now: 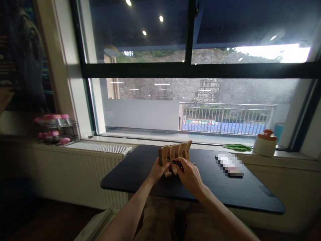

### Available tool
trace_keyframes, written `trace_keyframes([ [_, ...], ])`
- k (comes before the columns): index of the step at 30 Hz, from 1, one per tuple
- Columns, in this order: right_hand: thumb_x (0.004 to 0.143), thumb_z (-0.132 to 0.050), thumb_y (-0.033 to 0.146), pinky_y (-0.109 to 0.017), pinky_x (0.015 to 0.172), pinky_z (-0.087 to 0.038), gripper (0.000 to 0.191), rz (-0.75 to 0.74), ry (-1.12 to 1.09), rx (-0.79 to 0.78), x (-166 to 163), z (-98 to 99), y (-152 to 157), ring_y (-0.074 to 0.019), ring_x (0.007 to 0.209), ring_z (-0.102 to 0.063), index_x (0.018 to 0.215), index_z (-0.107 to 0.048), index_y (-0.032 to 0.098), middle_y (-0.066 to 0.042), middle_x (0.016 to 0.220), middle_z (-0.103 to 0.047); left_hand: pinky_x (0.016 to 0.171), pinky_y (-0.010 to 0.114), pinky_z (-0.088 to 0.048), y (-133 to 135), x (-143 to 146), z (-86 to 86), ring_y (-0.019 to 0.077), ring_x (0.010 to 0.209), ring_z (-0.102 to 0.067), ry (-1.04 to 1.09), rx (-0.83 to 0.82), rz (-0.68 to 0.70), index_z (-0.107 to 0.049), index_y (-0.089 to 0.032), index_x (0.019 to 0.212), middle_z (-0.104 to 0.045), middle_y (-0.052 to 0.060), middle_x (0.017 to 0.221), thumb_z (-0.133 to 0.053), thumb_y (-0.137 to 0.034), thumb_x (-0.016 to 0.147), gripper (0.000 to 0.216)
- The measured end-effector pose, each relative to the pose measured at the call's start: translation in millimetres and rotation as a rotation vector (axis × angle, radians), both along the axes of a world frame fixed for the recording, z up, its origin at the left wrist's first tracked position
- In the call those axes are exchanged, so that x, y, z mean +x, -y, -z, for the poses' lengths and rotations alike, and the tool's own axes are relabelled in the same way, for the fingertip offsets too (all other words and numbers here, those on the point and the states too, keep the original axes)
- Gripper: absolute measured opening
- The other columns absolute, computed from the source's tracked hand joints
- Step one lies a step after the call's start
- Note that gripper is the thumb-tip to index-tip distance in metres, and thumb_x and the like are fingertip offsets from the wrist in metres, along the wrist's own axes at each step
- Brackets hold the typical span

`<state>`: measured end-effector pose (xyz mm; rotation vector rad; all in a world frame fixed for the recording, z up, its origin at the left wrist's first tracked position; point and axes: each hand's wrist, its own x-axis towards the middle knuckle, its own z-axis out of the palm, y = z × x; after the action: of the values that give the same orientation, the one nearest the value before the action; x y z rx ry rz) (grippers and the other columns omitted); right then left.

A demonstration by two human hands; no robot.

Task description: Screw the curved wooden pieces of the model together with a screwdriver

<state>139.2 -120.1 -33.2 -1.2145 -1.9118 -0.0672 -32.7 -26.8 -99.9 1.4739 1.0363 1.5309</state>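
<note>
A small wooden rack (173, 152) with several upright, angled slats stands on the dark table (140, 167) in front of me. Dark round holes or screw heads dot its slats. My left hand (158, 170) is closed around the rack's lower left side, with the thumb at its front. In the fingers of my right hand (188, 172) is a screwdriver (177, 163) with a black handle. Its thin shaft points left into the rack, near my left thumb. Where the tip touches is too small to make out.
A blurred-out flat object (230, 164) lies on the table's right side. On the windowsill are a green cloth (237, 147) and a white container with an orange lid (265, 144). A wire rack (56, 130) with pink-lidded jars stands left, beside a radiator (100, 147).
</note>
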Motion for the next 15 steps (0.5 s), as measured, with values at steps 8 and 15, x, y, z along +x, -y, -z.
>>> trace_keyframes([
  [8,0.087,-0.04,0.019,-0.022,0.076,-0.038,0.026,-0.086,0.142,0.104,-6.5,-1.1,-0.1,-0.0138,0.087,-0.057,0.11,-0.052,0.023,-0.003,0.095,-0.062,0.073,0.03,-0.045,-3.2,-1.5,3.3,0.0185,0.079,-0.06,0.01,-0.025,0.027,-0.056,-0.016,0.095,-0.064,0.005,0.088,-0.068,-0.037,0.063,0.041],
  [15,0.086,-0.042,0.016,-0.024,0.076,-0.039,0.027,-0.058,0.179,0.124,-8.5,1.2,-5.0,-0.015,0.086,-0.057,0.11,-0.051,0.022,-0.004,0.092,-0.061,0.074,0.03,-0.046,-0.4,-1.1,1.1,0.0193,0.084,-0.059,0.042,-0.033,0.064,-0.056,-0.016,0.096,-0.063,0.006,0.092,-0.068,-0.036,0.064,0.04],
])
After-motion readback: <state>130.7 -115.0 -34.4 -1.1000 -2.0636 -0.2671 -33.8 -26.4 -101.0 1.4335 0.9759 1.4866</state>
